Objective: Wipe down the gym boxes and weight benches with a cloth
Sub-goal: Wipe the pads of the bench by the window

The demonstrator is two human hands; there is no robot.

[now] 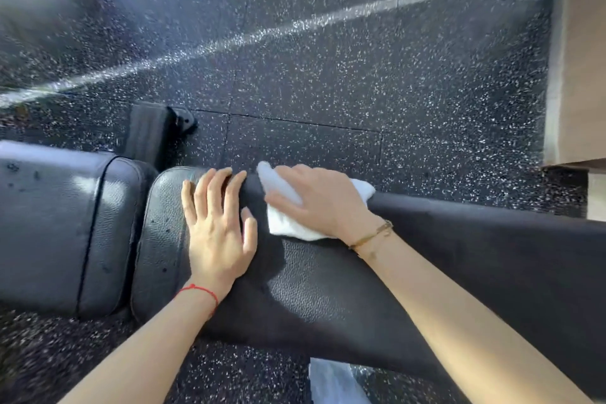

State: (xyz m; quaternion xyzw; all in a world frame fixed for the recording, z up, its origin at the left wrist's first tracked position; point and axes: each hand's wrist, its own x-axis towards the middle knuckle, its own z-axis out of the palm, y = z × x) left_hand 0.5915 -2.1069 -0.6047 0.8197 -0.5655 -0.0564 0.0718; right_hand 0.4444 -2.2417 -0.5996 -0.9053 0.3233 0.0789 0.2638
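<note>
Right hand (314,200) lay flat, fingers straight, pressing white cloth (282,223) onto the far edge of the black weight bench pad (328,289); left hand (218,233) spread open beside it, holding nothing. Mid-wipe, probably; next called for sweeping along toward the seat pad (65,223). Wooden box (577,59) well apart, seemingly awaiting. Nothing blocked.

On the long black padded leather bench (328,298), the left hand (218,233) lies flat with straight fingers beside the right hand (321,203), which presses a white folded cloth (285,220) down.
</note>
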